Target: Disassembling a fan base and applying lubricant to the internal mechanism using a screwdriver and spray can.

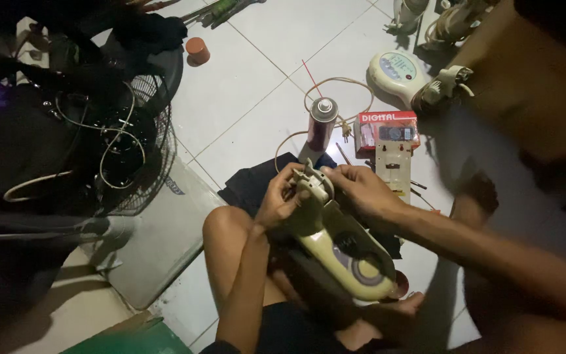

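the person sits on a pale tiled floor [257, 92] with a cream plastic fan housing [339, 246] propped between the knees, its rounded body bearing a purple-grey ring-shaped dial. the left hand [280, 196] is curled closed around the upper end of the housing from the left side, fingers wrapped onto it. the right hand [361, 190] is also closed on that top end from the right, its fingertips pinching the small white fitting [312, 177] there.

just beyond the hands stands a metal spray can [320, 128], upright, cylindrical, with a dark red body and a thin red straw sticking up from its nozzle. a beige cord [335, 85] loops around it on the tiles. beside the can lies a red cardboard box [388, 131], and near it a flat cream plastic panel [393, 164] with slots. a dark cloth [257, 180] is spread under the hands. farther off, a round white-and-blue control base [397, 75] rests on the floor near a brown box [532, 85].

to the left, a wire fan grille [145, 157] leans against dark clutter, with loose white wires across it. a small terracotta-coloured cap [197, 49] sits alone on the tiles. a grey flat board [165, 242] lies beside the left knee, and a green thing [139, 337] shows at the bottom edge.
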